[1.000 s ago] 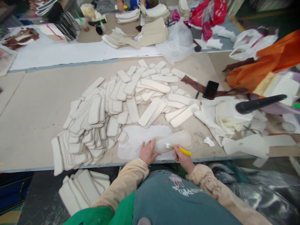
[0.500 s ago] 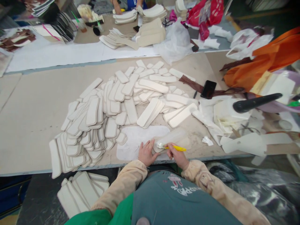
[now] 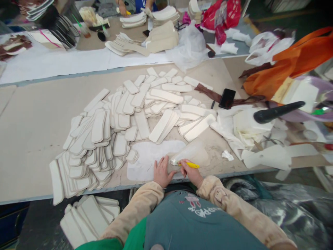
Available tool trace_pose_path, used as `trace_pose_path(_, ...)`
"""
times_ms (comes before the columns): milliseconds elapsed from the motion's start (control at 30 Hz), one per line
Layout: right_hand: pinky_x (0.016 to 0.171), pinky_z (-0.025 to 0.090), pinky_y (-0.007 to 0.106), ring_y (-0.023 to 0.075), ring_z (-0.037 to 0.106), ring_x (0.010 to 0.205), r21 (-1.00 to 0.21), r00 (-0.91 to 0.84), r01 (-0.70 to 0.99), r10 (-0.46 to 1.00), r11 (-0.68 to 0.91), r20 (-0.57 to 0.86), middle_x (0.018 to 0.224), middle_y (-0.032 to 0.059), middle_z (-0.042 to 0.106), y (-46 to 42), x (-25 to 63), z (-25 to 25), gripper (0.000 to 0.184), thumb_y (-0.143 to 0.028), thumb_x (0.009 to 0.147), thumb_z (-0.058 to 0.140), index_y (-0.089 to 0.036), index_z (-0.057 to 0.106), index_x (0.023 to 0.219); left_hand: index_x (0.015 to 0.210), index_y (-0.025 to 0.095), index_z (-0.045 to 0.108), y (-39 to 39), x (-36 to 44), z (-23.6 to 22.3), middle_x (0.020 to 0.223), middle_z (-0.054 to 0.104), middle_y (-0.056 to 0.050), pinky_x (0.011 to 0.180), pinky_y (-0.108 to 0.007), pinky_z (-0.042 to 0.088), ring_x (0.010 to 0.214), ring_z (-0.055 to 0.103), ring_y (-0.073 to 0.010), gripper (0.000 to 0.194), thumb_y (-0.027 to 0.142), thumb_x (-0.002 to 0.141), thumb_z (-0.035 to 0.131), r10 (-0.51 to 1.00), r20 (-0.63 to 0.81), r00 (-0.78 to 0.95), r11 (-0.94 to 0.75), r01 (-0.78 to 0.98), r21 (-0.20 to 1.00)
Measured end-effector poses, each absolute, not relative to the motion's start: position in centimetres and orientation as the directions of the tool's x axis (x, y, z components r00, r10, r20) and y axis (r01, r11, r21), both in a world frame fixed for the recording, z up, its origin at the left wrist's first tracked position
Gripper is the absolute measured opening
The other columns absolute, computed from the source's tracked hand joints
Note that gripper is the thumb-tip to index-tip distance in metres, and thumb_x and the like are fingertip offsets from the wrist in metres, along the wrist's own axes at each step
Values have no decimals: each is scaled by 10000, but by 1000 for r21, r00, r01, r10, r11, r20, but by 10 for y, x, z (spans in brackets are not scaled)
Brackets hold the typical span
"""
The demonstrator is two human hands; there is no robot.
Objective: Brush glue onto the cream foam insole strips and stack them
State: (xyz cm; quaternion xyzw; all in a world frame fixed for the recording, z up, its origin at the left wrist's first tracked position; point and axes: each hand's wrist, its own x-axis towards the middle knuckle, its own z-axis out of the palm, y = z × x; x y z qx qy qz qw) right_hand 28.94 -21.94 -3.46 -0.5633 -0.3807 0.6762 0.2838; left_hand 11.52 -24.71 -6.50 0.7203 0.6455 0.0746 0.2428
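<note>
My left hand [image 3: 161, 171] lies flat with spread fingers on the near end of a long pale piece [image 3: 191, 151] that rests on a white sheet [image 3: 151, 156] at the table's front edge. My right hand [image 3: 191, 172] grips a yellow-handled brush [image 3: 187, 164]. Its white bristle tip touches the piece just right of my left fingers. Behind them spreads a large heap of cream oblong pieces [image 3: 125, 114].
A black phone [image 3: 227, 98] and a brown strap lie at right. A black handle [image 3: 278, 111] sticks out over white scraps. Orange fabric [image 3: 286, 69] sits far right. Another stack of pieces [image 3: 88, 217] lies below the table edge. A co-worker's hands [image 3: 122, 8] work at the far table.
The brush tip has slid left along the pale piece toward my left hand, which stays pressed on it. The camera view has shifted slightly.
</note>
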Motion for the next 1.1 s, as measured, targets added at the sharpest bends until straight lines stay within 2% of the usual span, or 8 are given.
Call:
trace_pose_path(133, 427, 350, 227, 97, 391, 393, -828, -216, 26, 805, -560, -552, 467, -88, 458, -219, 289, -35, 404, -589, 828, 426, -207, 548, 874, 1370, 175, 395, -244, 122, -65, 1417, 446, -124, 1103, -537, 240, 1328, 349, -295, 673, 440, 786, 601, 982, -168, 91, -13, 908, 418)
trace_pose_path(233, 425, 348, 225, 96, 393, 387, -822, -208, 40, 800, -568, -563, 457, -90, 458, -216, 291, -34, 398, -584, 819, 427, -206, 544, 854, 1329, 209, 463, -244, 123, -65, 1443, 411, -117, 1093, -543, 249, 1319, 351, -303, 622, 433, 770, 615, 982, -162, 92, -21, 917, 398)
trace_pose_path(400, 418, 347, 225, 97, 394, 386, -832, -125, 72, 822, -550, -555, 449, -83, 465, -198, 314, -35, 373, -555, 814, 438, -204, 561, 836, 1384, 216, 409, -246, 122, -65, 1486, 341, -123, 1089, -554, 247, 1339, 319, -308, 641, 454, 808, 559, 976, -179, 125, -51, 927, 371)
trace_pose_path(733, 383, 327, 233, 95, 396, 381, -864, 223, 113, 860, -491, -460, 461, -62, 471, -140, 415, -35, 389, -561, 749, 538, -182, 570, 830, 1398, 219, 396, -247, 122, -72, 1497, 324, -118, 1089, -552, 254, 1345, 313, -309, 628, 460, 831, 522, 979, -164, 124, -62, 939, 338)
trace_pose_path(833, 394, 326, 231, 92, 395, 389, -893, 195, 79, 885, -443, -422, 471, -68, 463, -144, 421, -29, 423, -587, 775, 514, -179, 562, 873, 1393, 207, 405, -247, 122, -72, 1493, 330, -127, 1082, -562, 258, 1339, 319, -313, 623, 457, 835, 523, 978, -162, 130, -69, 939, 338)
trace_pose_path(900, 409, 334, 231, 95, 404, 399, -904, 100, 74, 905, -422, -414, 473, -70, 461, -153, 415, -26, 409, -575, 811, 482, -184, 571, 889, 1394, 204, 403, -246, 122, -71, 1488, 337, -131, 1080, -565, 261, 1335, 324, -314, 624, 450, 834, 528, 978, -162, 134, -72, 937, 341)
trace_pose_path(1000, 424, 348, 238, 106, 421, 410, -888, -70, 171, 894, -427, -443, 472, -67, 482, -168, 406, -26, 360, -532, 829, 478, -195, 595, 871, 1395, 208, 400, -245, 123, -70, 1484, 343, -134, 1081, -560, 263, 1332, 330, -312, 630, 439, 826, 541, 978, -167, 128, -64, 937, 344)
trace_pose_path(1100, 428, 353, 244, 115, 426, 416, -861, -9, 266, 892, -434, -452, 467, -63, 489, -172, 411, -31, 334, -516, 819, 491, -200, 599, 832, 1389, 213, 409, -244, 123, -69, 1484, 342, -134, 1082, -555, 261, 1332, 330, -311, 626, 433, 820, 553, 976, -181, 121, -51, 936, 348)
